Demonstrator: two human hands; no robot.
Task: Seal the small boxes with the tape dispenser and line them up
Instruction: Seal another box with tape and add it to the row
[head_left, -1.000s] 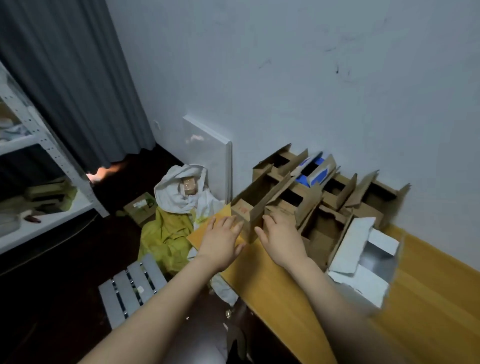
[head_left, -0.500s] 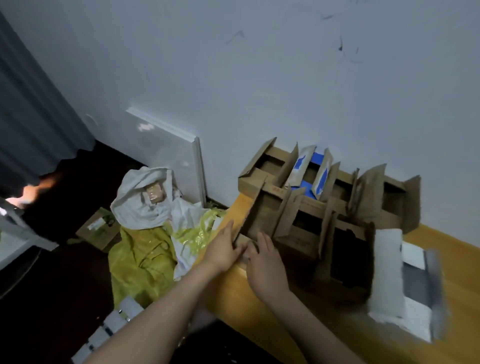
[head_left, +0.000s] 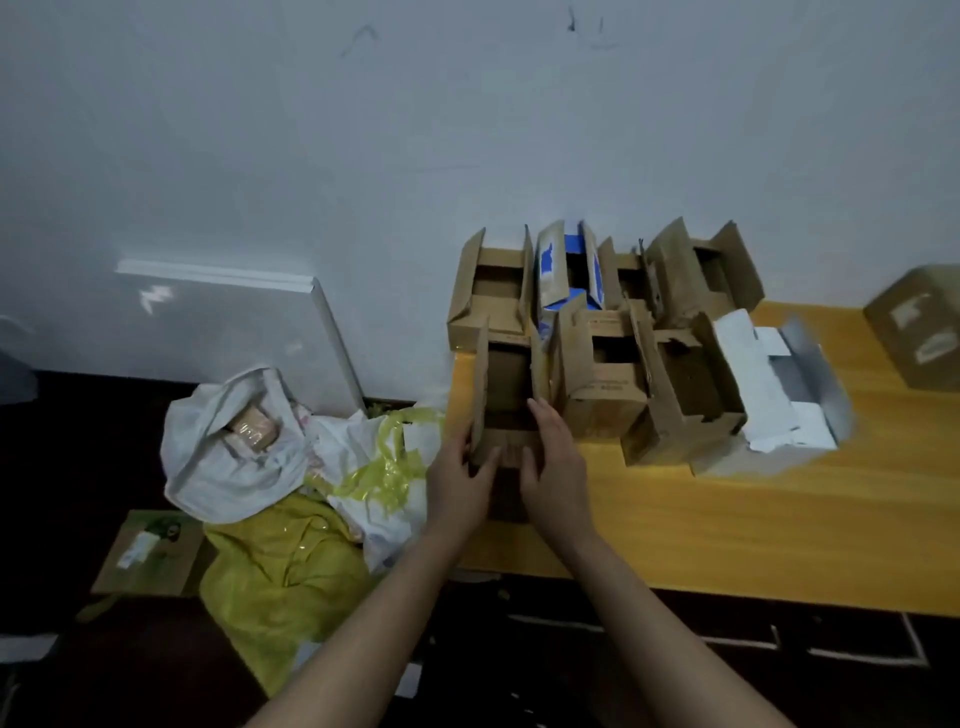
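barely begun: mid-frame boxes (head_left: 602, 364) on table (head_left: 727, 519) untaped, flaps up, no dispenser visible. left hand (head_left: 457, 478), right hand (head_left: 558, 467) straight-fingered, pressing nearest box (head_left: 506, 395).

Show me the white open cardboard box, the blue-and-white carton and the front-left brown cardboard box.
White open cardboard box (head_left: 745, 364): head view, on its raised white flap.
Blue-and-white carton (head_left: 550, 267): head view, on its left printed flap.
Front-left brown cardboard box (head_left: 506, 379): head view, on its dark inside.

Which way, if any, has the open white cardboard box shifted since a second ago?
No. The open white cardboard box still sits beside the same open brown cardboard box.
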